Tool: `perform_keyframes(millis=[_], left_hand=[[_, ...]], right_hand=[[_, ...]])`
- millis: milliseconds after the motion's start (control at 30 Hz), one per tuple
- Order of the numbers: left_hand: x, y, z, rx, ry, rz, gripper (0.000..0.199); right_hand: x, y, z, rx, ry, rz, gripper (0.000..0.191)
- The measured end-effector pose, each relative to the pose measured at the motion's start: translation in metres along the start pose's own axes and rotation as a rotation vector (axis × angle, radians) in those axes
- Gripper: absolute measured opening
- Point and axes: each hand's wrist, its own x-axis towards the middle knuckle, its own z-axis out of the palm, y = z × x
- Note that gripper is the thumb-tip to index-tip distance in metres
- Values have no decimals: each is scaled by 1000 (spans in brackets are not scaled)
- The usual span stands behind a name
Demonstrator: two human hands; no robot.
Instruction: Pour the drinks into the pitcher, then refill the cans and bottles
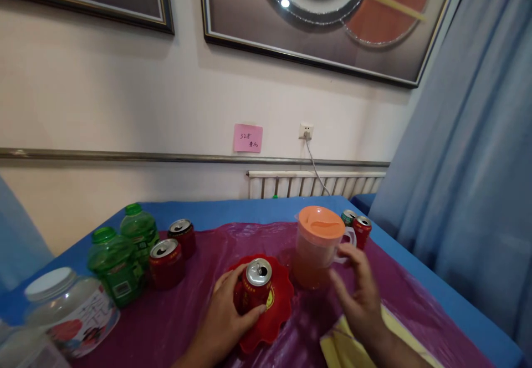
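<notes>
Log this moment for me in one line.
left hand: gripping red can over red dish | right hand: open beside pitcher, contact unclear | pitcher: orange lid on

Just off centre toward 11 o'clock, handwriting [245, 136] on a pink note [248, 145] begins "32"; the rest is unclear. Toward 8 o'clock, a green bottle [114, 264] bears a barcode [122, 289]. Print on the jar [78, 321] beside it and the 6 o'clock can [251, 293] is illegible.

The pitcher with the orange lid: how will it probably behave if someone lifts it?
The pitcher is probably bottom-heavy, since amber liquid shows low inside. That may slosh if tilted. Its smooth side could slip, but the handle should help.
</notes>
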Motion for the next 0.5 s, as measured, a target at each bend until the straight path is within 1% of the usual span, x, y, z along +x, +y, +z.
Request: perform_keyframes(millis=[33,100,133,200,267,333,433,500], left_hand=[[0,-2,1,-8,8,10,71],[0,-9,5,-24,27,41,72],[1,-14,7,-34,35,61,74],[4,-25,10,-60,40,98,78],[9,-35,13,-91,29,127,79],[14,-40,14,-112,30,141,76],[17,-42,14,-132,16,142,70],[16,-41,13,-164,-29,150,74]], right_hand=[[-8,-9,10,-1,-129,31,47],[-19,-26,35,51,-355,109,61],[-21,-33,48,69,-443,164,70],[-21,-44,71,71,-538,247,90],[-16,-51,89,88,-586,293,94],[-10,-57,100,95,-575,327,92],[-5,-62,103,112,-522,343,81],[-3,-64,97,132,-488,335,75]])
